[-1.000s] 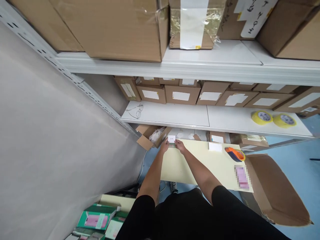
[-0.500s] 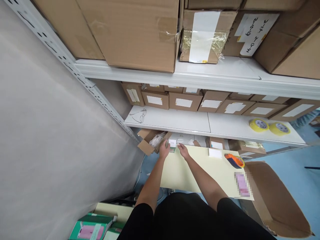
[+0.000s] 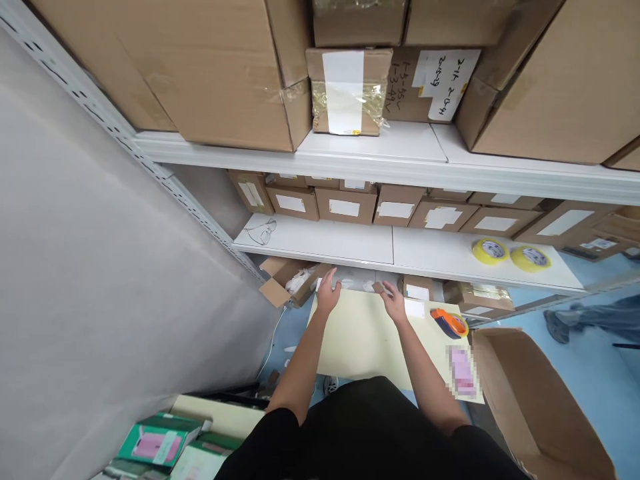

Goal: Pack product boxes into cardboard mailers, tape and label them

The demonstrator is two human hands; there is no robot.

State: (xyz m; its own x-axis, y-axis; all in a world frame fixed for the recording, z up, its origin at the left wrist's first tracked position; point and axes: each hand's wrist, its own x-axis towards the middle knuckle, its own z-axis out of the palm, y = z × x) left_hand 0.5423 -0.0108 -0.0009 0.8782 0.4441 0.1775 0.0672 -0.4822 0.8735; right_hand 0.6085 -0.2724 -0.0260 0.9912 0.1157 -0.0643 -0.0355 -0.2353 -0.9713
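My left hand (image 3: 329, 295) reaches over the far left edge of the pale yellow table (image 3: 360, 340), fingers spread, next to an open cardboard box (image 3: 286, 285) with white bags inside. A sliver of white shows beside this hand; nothing is clearly held. My right hand (image 3: 395, 308) hovers over the table's far edge with its fingers apart, just left of a white pad (image 3: 415, 309). An orange tape dispenser (image 3: 451, 323) lies to the right of the pad. A pink item (image 3: 461, 371) lies near the table's right edge.
White metal shelves (image 3: 400, 160) carry large cardboard boxes (image 3: 200, 73) above and rows of small labelled boxes (image 3: 345, 205) below. Glasses (image 3: 261, 231) and two yellow tape rolls (image 3: 510, 253) lie on the lower shelf. An open carton (image 3: 535, 400) stands right; green boxes (image 3: 155, 445) lie lower left. Another person's leg (image 3: 590, 319) shows at the right.
Both hands held a small white-labelled box at the table's far edge. Now the hands are apart; the right one has moved right toward the white pad, and the box is out of sight.
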